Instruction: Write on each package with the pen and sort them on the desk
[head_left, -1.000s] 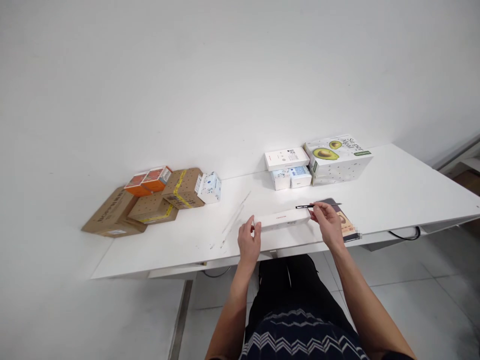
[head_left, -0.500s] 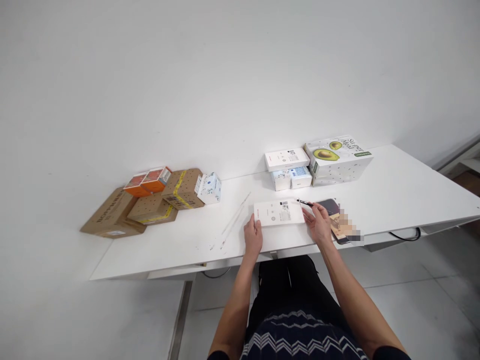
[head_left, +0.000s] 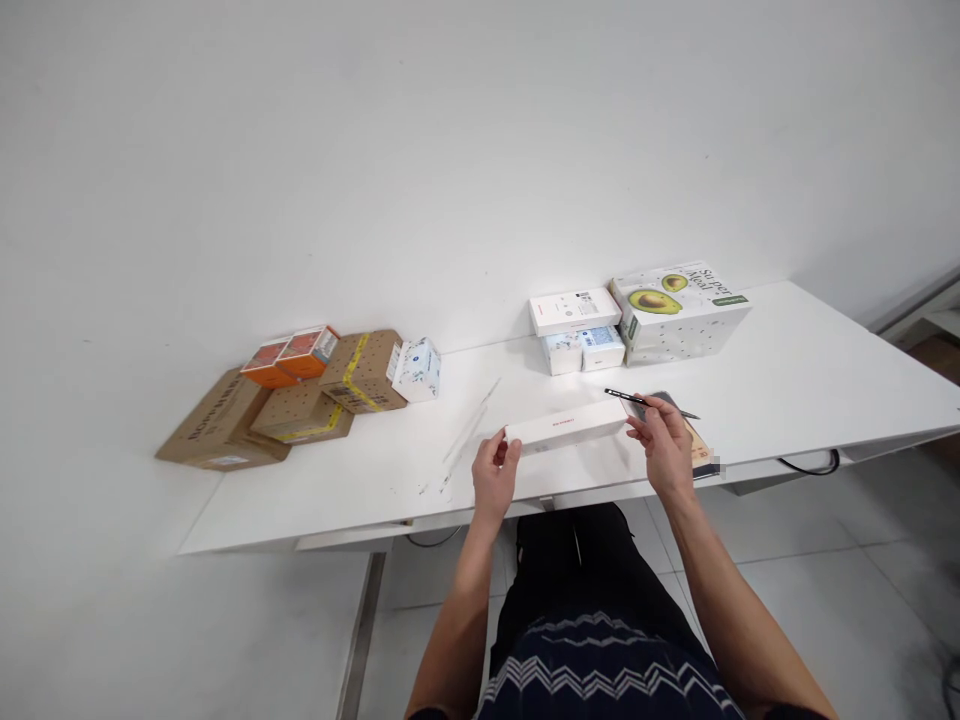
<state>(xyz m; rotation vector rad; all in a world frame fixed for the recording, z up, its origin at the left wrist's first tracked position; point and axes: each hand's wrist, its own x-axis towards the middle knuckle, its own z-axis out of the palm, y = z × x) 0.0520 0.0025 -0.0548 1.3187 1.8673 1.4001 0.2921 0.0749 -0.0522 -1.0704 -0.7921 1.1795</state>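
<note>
A: Position of the long flat white cardboard box (head_left: 566, 432)?

B: Tipped up on one long edge at the near middle of the white desk (head_left: 787, 380), narrow side with red print facing the camera. Clamped end to end between both hands.

A: State of the hands?

B: Left hand (head_left: 495, 478): thumb and fingers pinching the left end of the box. Right hand (head_left: 664, 450): fingertips pressed against the right end, with a slim black pen-like tool (head_left: 637, 400) caught between the fingers and pointing away to the left and right. Cannot tell whether the tip touches the box.

A: Progress, judged from the box?

B: Appears early. Lid shut, no cut, tear or gap visible along the facing side. Far side and underside hidden, so no verdict on those. Nothing taken out of the box.

A: Surroundings?

B: Just under the right hand, a dark flat item (head_left: 697, 450) lying on the desk, partly blurred. Left of the box, thin clear strips (head_left: 469, 435) lying loose. At the back, a matching white flat box (head_left: 574, 311) stacked on two small blue-and-white cartons (head_left: 581, 350), touching a white carton printed with avocados (head_left: 679, 310). Well apart at the far left, brown cardboard boxes with yellow tape (head_left: 330, 400) and two orange cartons (head_left: 292, 355).
</note>
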